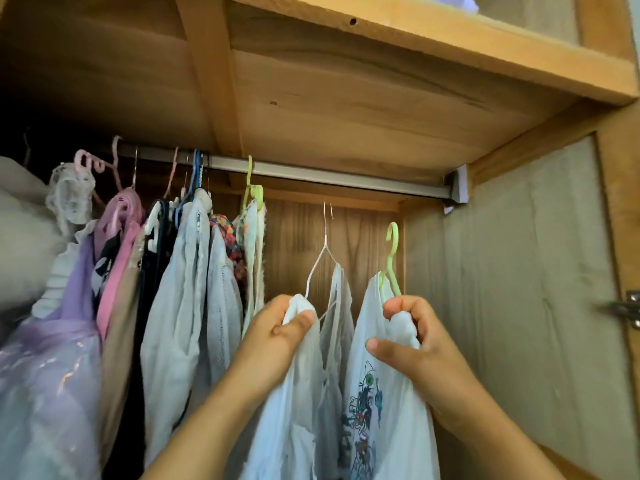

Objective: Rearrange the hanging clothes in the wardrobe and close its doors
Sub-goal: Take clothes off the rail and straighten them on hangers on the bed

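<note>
Both hands (287, 322) (410, 332) grip hangered garments (377, 393) — apparently below rail (346, 176).

In front of me a grey metal rail (339, 177) runs under the wooden wardrobe top, with clothes on hangers (166, 258) packed along its left half, a light green hanger (252, 188) hooked last, the right stretch bare

Both forearms reach up and forward from the bottom edge, bare, wrists slightly bent. Left hand (284, 323) — fingers curled, thumb pressed across the front, pinching a fold of white cloth (301, 306). Right hand (412, 327) — fingers curled at the base of a green hanger (393, 261), thumb extended leftward below. Hands level, near each other, not touching.
</note>
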Available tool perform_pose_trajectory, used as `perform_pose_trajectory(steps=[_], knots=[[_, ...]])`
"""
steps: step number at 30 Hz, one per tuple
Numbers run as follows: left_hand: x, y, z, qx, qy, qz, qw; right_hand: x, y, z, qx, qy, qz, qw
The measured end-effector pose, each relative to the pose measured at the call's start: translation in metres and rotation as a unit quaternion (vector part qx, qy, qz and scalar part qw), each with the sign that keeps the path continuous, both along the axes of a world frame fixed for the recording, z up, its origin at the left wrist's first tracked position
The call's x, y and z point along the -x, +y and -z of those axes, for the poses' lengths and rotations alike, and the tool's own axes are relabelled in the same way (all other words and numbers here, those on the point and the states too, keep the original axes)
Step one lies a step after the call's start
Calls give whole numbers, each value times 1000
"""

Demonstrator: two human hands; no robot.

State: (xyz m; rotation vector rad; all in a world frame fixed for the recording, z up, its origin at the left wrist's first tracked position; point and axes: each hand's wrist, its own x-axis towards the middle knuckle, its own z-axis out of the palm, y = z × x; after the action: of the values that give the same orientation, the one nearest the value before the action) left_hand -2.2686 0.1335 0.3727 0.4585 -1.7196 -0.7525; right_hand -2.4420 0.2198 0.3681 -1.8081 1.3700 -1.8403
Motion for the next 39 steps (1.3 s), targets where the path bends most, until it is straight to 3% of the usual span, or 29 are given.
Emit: perform_pose_trajectory(steps=[5,10,17,24,28,32,36,39], knots=[[7,49,60,-70,-8,74,995,-6,52,56,-37,-22,24,999],[9,102,113,-123,18,48,991,-16,116,103,-107,-22,53,993],[-1,179,167,-102,-39,51,993,-36,196,152,-171,-51,90,980],[-23,241,194,-100,-37,194,975,-75,267,192,-179,-65,161,968],[-36,269,216,-89,-12,233,968,-112,316,211,-182,-119,196,956],[-52,300,241,-147,-45,331,931,-156,366,234,-152,-146,263,941],[-73,352,262,-224,-58,456,860,-200,423,253,-126,-186,340,913],[-89,385,273,-228,-55,510,828,-227,466,261,-94,-212,387,892]])
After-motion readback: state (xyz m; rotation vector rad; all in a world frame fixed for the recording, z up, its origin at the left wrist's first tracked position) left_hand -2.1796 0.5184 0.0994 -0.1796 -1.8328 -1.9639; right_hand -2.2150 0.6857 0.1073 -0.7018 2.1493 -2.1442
